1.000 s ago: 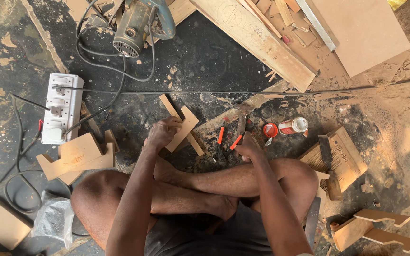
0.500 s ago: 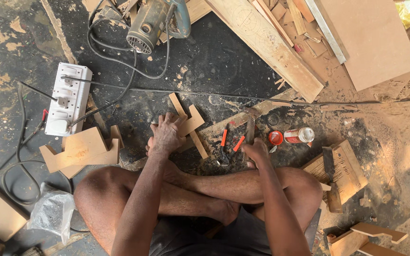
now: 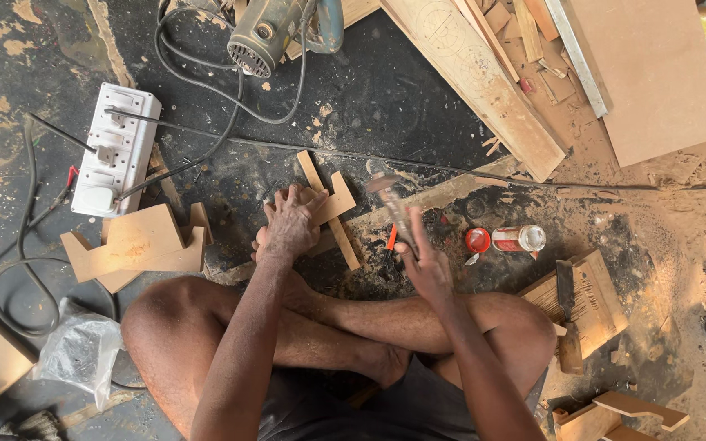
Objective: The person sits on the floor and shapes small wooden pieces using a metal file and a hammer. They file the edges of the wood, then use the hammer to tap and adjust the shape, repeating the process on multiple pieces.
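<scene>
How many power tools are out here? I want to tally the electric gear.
1: a grey and teal handheld power tool lies at the top of the view, beyond the white power strip. More may be out of frame.
</scene>
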